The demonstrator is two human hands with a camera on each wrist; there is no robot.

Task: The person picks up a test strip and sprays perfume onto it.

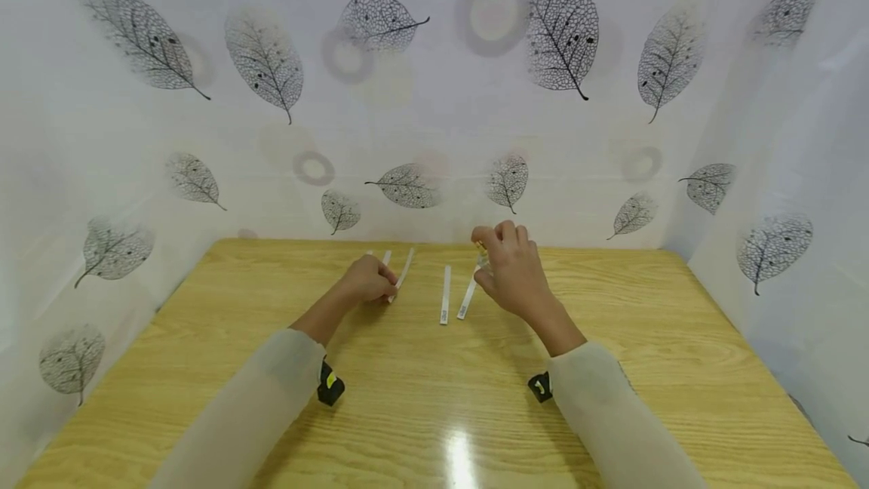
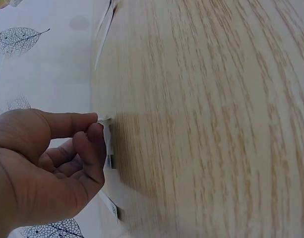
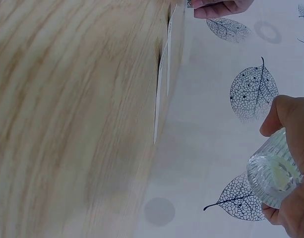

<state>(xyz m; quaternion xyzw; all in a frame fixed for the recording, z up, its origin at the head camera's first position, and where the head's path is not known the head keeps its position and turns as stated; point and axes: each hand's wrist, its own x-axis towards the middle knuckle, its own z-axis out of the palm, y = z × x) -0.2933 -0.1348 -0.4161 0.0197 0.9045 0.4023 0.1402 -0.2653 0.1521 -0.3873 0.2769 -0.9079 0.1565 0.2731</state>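
My left hand (image 1: 370,278) pinches the near end of a narrow white paper strip (image 1: 404,272) between thumb and fingertips. The strip slants up and away from the hand, at the table's far left of centre. In the left wrist view, the thumb and index finger meet on the paper. My right hand (image 1: 517,269) is raised above the table's far side and grips a small clear ribbed glass bottle (image 3: 272,171) in curled fingers. A bit of gold shows at the bottle in the head view; the hand hides much of it.
Two more white strips, one upright in view (image 1: 445,296) and one slanted (image 1: 468,299), lie between the hands with small printing at their near ends. Behind the left hand, further strips (image 1: 387,256) show partly. A leaf-patterned curtain (image 1: 434,96) borders the wooden table (image 1: 421,398).
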